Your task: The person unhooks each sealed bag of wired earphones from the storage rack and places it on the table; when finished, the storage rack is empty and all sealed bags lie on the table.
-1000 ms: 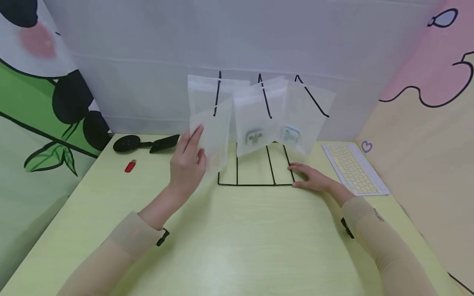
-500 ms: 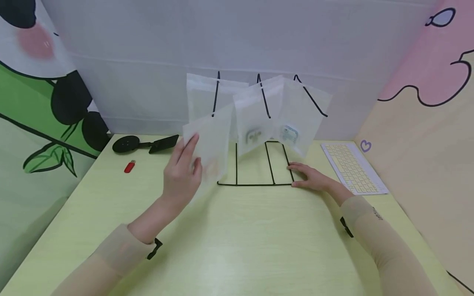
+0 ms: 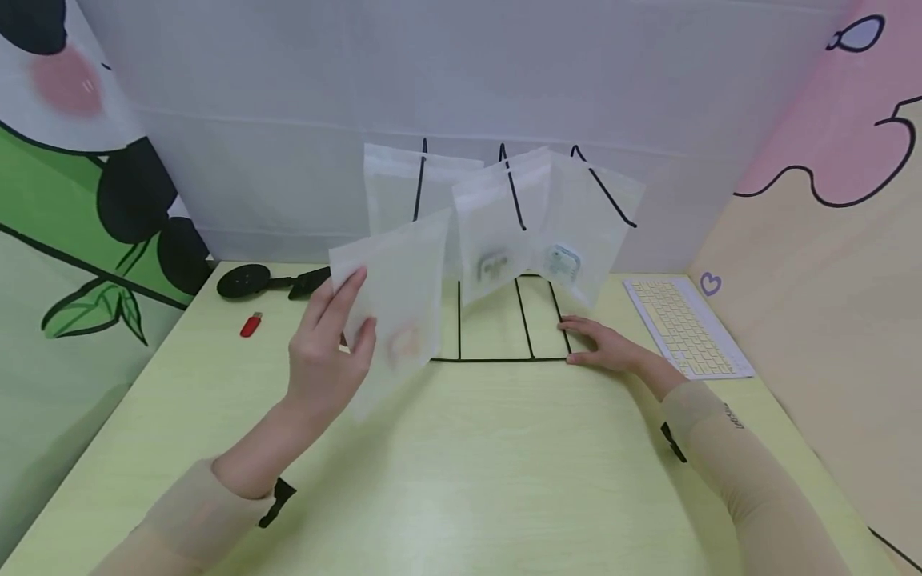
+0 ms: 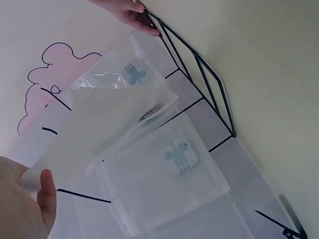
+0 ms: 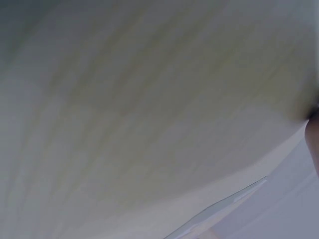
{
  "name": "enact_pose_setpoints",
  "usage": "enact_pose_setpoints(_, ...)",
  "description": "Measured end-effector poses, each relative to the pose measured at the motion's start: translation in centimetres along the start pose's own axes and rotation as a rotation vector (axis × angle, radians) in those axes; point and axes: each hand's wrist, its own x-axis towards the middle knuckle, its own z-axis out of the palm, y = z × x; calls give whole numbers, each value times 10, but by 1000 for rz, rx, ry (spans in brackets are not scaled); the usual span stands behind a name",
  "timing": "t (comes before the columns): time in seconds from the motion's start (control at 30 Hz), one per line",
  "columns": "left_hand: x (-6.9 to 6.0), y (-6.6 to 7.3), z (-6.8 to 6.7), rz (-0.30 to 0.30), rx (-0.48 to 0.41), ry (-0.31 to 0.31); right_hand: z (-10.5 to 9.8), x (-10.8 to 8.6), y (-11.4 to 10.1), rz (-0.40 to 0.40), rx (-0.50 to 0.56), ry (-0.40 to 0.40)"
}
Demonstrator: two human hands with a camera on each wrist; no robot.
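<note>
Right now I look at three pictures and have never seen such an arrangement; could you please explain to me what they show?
There is no machine: a person works with two bare hands. The wide picture comes from a head camera looking forward and down; the others come from one camera on each wrist. The right-wrist picture shows mostly a pale, blurred surface.

The left hand pinches a translucent bag; something pinkish shows through, too faint to name. The right hand holds a base corner of a black wire rack, where three more bags hang on hooks.

Also on the table are a white keyboard, a red USB stick and a black object with a round disc, which I cannot identify.
</note>
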Motion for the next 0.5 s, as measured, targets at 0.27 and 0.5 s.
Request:
enact_pose_setpoints(0.27,4,-10,-21,-71,-67,-69,2,2,5,-12,-18,3)
enact_pose_setpoints(0.5,9,-30,-40,-105,-124,-148,1,2,6,-11,-5,6)
